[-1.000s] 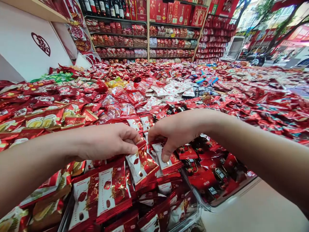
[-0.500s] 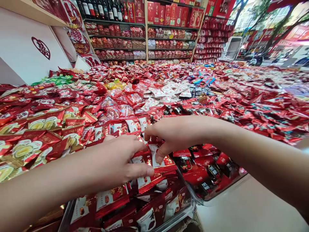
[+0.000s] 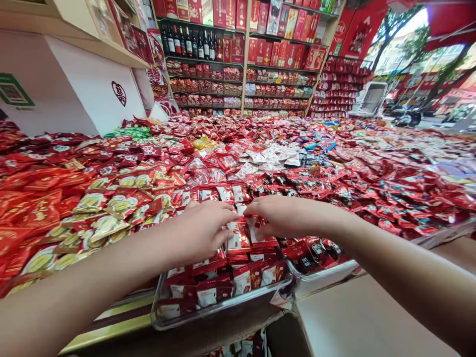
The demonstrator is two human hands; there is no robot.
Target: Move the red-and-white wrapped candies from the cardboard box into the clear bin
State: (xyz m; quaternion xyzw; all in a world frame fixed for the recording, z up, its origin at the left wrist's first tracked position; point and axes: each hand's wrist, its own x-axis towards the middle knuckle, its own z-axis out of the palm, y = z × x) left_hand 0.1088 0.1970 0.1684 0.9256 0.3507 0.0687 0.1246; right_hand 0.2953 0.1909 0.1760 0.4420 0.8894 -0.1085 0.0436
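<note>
My left hand (image 3: pixel 204 231) lies over the near rows of small red and white snack packets, its thumb and index finger apart, with no packet visibly gripped between them. Close beside it, my right hand (image 3: pixel 279 216) is bent down over the same rows, fingers and thumb curled around a red and white snack packet (image 3: pixel 256 231). Another packet (image 3: pixel 238 237) lies flat between the two hands. Below them, a clear plastic tray (image 3: pixel 223 303) holds more such packets, stacked upright and tilted. My palms and some fingertips are hidden.
To the right stands a second clear tray (image 3: pixel 323 273) with black and red packets. Durian packets (image 3: pixel 111 222) spread at left. An opened cardboard box (image 3: pixel 284 333) with packets inside sits below the front edge. Stocked shelves (image 3: pixel 245 69) rise at the back.
The view has tilted up and pulled back, showing more of the trays' front edge and the box below. Both hands stay at the same packet rows, the fingers slightly shifted.
</note>
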